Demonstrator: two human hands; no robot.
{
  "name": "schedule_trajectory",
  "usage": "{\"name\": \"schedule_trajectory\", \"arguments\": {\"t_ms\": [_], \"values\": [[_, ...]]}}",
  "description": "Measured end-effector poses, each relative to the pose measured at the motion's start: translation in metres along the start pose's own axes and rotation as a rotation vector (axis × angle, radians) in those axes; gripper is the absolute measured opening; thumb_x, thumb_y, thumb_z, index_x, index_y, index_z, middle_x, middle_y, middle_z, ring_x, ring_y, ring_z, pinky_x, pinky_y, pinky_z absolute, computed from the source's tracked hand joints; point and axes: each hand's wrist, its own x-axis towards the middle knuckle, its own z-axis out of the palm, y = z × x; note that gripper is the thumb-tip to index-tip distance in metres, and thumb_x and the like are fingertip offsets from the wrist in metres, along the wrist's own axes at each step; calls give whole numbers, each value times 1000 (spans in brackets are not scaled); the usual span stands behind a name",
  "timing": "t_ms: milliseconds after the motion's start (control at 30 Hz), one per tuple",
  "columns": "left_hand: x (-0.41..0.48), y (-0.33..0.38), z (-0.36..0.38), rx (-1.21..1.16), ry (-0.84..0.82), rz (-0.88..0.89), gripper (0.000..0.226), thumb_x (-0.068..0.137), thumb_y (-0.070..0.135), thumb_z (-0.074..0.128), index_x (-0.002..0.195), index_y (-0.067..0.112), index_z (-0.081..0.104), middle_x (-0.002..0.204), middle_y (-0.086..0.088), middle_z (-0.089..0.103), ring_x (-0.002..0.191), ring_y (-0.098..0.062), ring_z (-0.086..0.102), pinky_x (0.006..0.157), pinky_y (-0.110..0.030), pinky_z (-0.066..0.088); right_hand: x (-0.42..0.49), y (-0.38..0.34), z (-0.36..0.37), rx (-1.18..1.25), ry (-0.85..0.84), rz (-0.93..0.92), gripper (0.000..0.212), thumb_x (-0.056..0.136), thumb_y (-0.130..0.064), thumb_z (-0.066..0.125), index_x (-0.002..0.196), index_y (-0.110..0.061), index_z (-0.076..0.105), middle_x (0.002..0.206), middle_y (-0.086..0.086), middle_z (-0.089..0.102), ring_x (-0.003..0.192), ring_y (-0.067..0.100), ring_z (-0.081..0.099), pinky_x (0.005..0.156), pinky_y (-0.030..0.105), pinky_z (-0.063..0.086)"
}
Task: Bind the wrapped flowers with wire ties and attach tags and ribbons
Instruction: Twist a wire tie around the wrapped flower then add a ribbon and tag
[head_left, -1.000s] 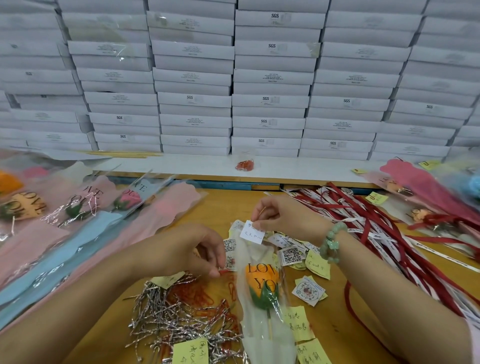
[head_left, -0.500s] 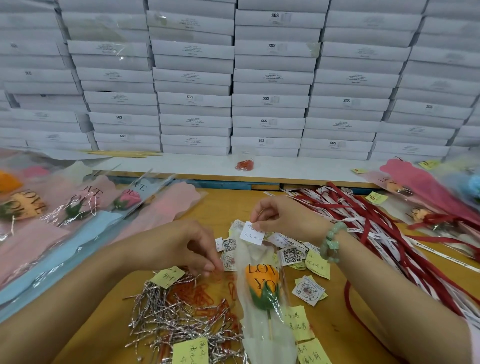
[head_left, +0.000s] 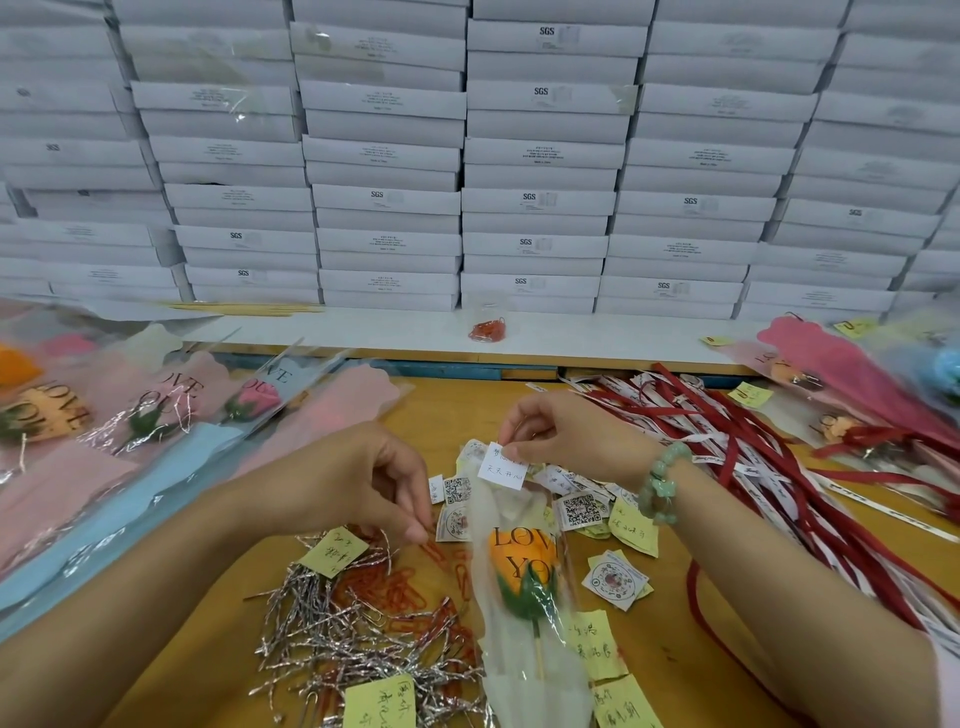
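White tag (head_left: 501, 466), pinched in our right hand (head_left: 571, 439), sat unfastened atop the flower (head_left: 524, 566). Left of it our left hand (head_left: 358, 483) curled over clips (head_left: 397, 592), grip unclear; ties (head_left: 332, 639) and ribbons (head_left: 727, 467) seemingly awaited.

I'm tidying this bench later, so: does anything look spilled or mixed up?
Yes. Silver wire ties and red paper clips lie tangled together in one loose heap at the front left, with yellow notes lying on top. A small bag of clips sits apart on the white ledge.
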Motion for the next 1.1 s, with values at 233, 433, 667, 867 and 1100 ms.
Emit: {"name": "schedule_trajectory", "arguments": {"t_ms": [233,433,667,867,1100], "values": [[0,-1,2,-7,-42,-19,12,89,8,67,91,12,78,88,2,71,84,-17,74,68,-26,59,0,1,1,2,-2,-6,9,88,-16,69,86,-24,66,82,-5,73,81,13,70,90,40,55],[-2,3,2,-12,-70,-29,17,88,10,69,87,25,77,90,-4,76,85,-20,73,69,-25,59,0,0,0,2,-3,-2,7,89,-16,69,88,-23,66,84,-3,73,84,16,71,89,39,56],[-1,7,5,164,-50,56,19,96,7,58,102,19,72,96,12,67,92,-11,68,84,-34,56,0,-1,1,-1,-6,-4,5,89,-16,69,90,-21,67,86,-2,74,85,16,71,91,42,54],[-1,4,3,60,-31,61,20,89,-1,65,87,15,77,90,5,68,76,-19,71,67,-23,54,-1,-2,0,4,-7,-4,6,89,-16,69,89,-21,66,86,-2,73,85,17,70,91,43,54],[2,-1,5,34,-56,43,20,88,3,69,94,20,77,95,1,73,83,-15,73,73,-30,58,0,0,1,7,-13,-14,8,88,-16,69,87,-23,66,82,-6,71,80,11,69,89,41,55]]}}
